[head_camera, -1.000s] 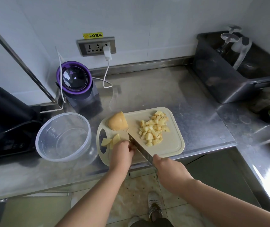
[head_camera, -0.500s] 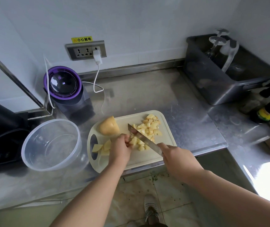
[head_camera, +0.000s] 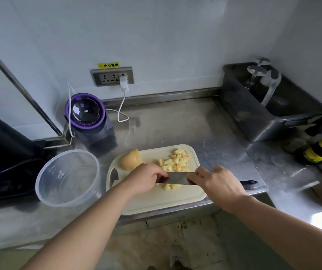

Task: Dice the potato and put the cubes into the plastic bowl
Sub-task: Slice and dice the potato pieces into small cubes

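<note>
Knife (head_camera: 177,178) is held crosswise over cutting board (head_camera: 156,199) by right hand (head_camera: 218,184). The blade's left end is met by the curled fingers (head_camera: 159,172) of left hand (head_camera: 146,178). Potato cubes (head_camera: 177,162) are piled behind the blade, a few in front. Potato half (head_camera: 130,161) is parked at the board's back-left. Plastic bowl (head_camera: 68,178) is set just left on worktop (head_camera: 175,125).

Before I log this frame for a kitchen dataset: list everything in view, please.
cutting board: one, cream, counter front.
potato cubes: pile, pale yellow, board's far right.
potato chunk: one, yellow, board's far left.
knife: one, steel blade, across the board.
plastic bowl: one, clear, left of board.
appliance: one, dark with purple ring, behind bowl.
socket: one, grey, above the appliance, charger plugged in.
tub: one, dark grey, back right.
bottle: one, dark, yellow label, far right.
left hand: at the blade's tip end.
right hand: grips the knife's handle end.
</note>
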### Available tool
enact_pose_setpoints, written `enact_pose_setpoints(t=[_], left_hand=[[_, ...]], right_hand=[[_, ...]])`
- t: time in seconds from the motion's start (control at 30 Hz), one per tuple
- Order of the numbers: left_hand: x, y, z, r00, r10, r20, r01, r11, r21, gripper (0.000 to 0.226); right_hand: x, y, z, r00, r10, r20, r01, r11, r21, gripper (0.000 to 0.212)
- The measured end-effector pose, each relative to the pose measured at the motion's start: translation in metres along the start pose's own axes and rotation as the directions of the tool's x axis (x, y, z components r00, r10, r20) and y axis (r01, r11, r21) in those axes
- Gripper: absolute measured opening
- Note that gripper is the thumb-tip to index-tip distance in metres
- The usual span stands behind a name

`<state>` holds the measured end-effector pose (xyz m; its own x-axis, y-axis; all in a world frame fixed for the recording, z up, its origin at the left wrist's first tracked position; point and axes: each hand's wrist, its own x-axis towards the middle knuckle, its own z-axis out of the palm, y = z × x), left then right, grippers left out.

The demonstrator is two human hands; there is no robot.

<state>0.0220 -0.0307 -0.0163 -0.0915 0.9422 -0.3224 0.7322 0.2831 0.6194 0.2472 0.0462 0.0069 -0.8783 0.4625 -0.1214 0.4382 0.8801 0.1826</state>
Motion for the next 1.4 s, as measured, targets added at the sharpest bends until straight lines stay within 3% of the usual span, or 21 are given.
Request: enact_pose_setpoints(t=[0.07, 0.23, 0.4, 0.5, 0.7, 0.87, 1.0, 1.1, 1.2, 1.4], left_hand=[[0.005, 0.004, 0.000, 0.999, -0.046, 0.002, 0.046, 0.999, 0.003, 0.046], [0.002, -0.027, -0.024, 0.933, -0.233, -0.275, 0.189, 0.966, -0.178, 0.039], [-0.025, -0.056, -0.020, 0.928, -0.335, -0.163, 0.336, 0.942, -0.023, 0.037], [-0.031, -0.068, -0.008, 0.927, -0.356, -0.119, 0.372, 0.913, 0.167, 0.045], [-0.025, -0.068, 0.007, 0.917, -0.317, -0.243, 0.380, 0.879, 0.288, 0.044], [-0.015, -0.064, 0.014, 0.914, -0.331, -0.234, 0.395, 0.856, 0.334, 0.045], [-0.011, -0.055, 0.013, 0.941, -0.235, -0.241, 0.311, 0.884, 0.349, 0.034], [-0.011, -0.049, 0.013, 0.968, -0.200, -0.153, 0.231, 0.949, 0.216, 0.031], [-0.008, -0.047, 0.014, 0.990, -0.129, -0.057, 0.138, 0.968, 0.208, 0.029], [-0.018, -0.074, -0.011, 0.951, -0.167, -0.261, 0.217, 0.961, 0.173, 0.036]], right_hand=[[0.005, 0.006, -0.003, 0.998, -0.030, -0.047, 0.029, 0.999, -0.024, 0.064], [0.015, 0.012, 0.001, 0.996, 0.086, -0.001, -0.085, 0.980, 0.178, 0.054], [0.037, 0.015, -0.007, 0.993, 0.115, 0.036, -0.120, 0.953, 0.279, 0.051], [0.049, 0.017, -0.012, 0.992, 0.106, 0.067, -0.122, 0.943, 0.309, 0.047], [0.059, 0.016, -0.013, 0.991, 0.118, 0.066, -0.133, 0.933, 0.334, 0.048], [0.051, 0.010, -0.013, 0.987, 0.128, 0.095, -0.152, 0.935, 0.322, 0.046], [0.046, 0.003, -0.015, 0.977, 0.192, 0.091, -0.212, 0.911, 0.353, 0.048], [0.043, -0.006, -0.018, 0.967, 0.237, 0.099, -0.257, 0.888, 0.382, 0.047], [0.040, -0.016, -0.020, 0.961, 0.257, 0.102, -0.276, 0.876, 0.395, 0.046], [0.038, -0.034, -0.018, 0.945, 0.304, 0.122, -0.327, 0.849, 0.416, 0.043]])
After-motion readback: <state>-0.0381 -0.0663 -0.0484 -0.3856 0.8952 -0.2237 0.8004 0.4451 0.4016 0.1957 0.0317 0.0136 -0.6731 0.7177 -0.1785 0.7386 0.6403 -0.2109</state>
